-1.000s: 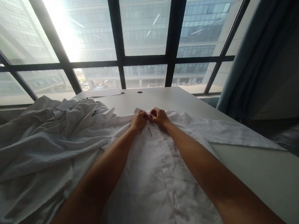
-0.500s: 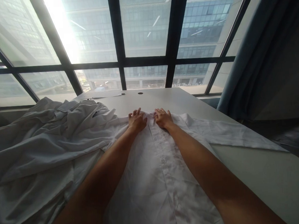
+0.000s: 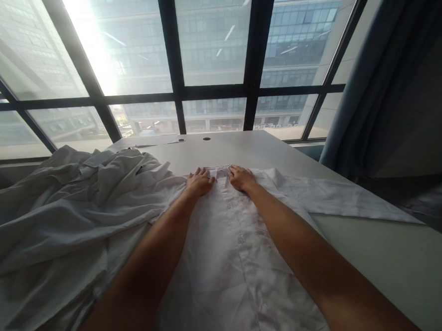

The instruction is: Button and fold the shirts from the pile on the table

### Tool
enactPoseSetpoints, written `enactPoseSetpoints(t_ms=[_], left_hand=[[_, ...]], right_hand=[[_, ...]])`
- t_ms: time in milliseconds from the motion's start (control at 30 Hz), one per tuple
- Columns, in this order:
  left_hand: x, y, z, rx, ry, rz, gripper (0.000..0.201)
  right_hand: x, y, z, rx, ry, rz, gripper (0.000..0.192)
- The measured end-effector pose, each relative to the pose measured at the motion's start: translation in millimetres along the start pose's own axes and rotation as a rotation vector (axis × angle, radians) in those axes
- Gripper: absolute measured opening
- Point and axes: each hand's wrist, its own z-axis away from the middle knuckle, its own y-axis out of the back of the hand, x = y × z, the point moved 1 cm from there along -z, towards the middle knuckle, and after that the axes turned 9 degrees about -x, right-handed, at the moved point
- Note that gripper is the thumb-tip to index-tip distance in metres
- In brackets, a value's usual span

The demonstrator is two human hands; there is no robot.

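A white long-sleeved shirt [image 3: 212, 266] lies spread over the table, its button placket running toward me and its collar end at the far side. One sleeve stretches out to the right. My left hand [image 3: 200, 181] rests palm down on the cloth just left of the collar, fingers spread and pointing away. To the right of the collar, my right hand [image 3: 241, 177] presses on the shoulder area, its fingers stretched out flat. Neither hand grips the cloth visibly.
A heap of crumpled white cloth [image 3: 77, 204] covers the left side of the table. The white table [image 3: 235, 147] reaches toward large windows [image 3: 213, 46], with round holes near its far edge. A blue-grey curtain [image 3: 365, 76] hangs at the right.
My left hand has shifted slightly left and toward me, and its fingers have flattened onto the cloth. My right hand has lowered a little beside the collar.
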Motion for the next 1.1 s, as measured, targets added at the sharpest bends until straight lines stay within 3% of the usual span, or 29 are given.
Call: enactPoseSetpoints(t_ms=[100, 200, 300, 433, 533, 600, 667, 767, 900, 1100], left_hand=[[-1, -0.7, -1, -0.064, 0.046, 0.003, 0.061], [-4, 1.2, -2, 0.025, 0.108, 0.004, 0.066], [-8, 0.4, -4, -0.026, 0.153, 0.017, 0.065], [-10, -1.6, -6, -0.099, 0.162, 0.023, 0.066], [-3, 3.2, 1, -0.012, 0.197, -0.021, 0.063], [7, 10.5, 9, 0.124, 0.163, -0.091, 0.056], [20, 18.5, 20, 0.217, 0.072, -0.122, 0.046], [36, 25.4, 35, 0.174, 0.014, -0.029, 0.034], [36, 18.8, 56, 0.066, 0.013, 0.104, 0.025], [19, -2.1, 73, 0.181, -0.09, 0.195, 0.027]], right_hand=[[2, -1, -1, -0.138, -0.054, -0.01, 0.056], [2, 0, -2, -0.1, -0.07, -0.009, 0.061], [5, 0, -3, -0.03, -0.069, 0.013, 0.061], [6, -3, -3, -0.178, -0.078, 0.005, 0.06], [-5, 9, 5, -0.019, -0.086, 0.096, 0.058], [-19, 23, 16, 0.11, -0.038, 0.196, 0.053], [-37, 36, 30, 0.125, 0.029, 0.241, 0.044], [-58, 45, 54, 0.014, 0.061, 0.168, 0.036], [-68, 35, 78, -0.082, 0.041, 0.064, 0.032], [-53, 21, 79, -0.029, 0.021, -0.041, 0.021]])
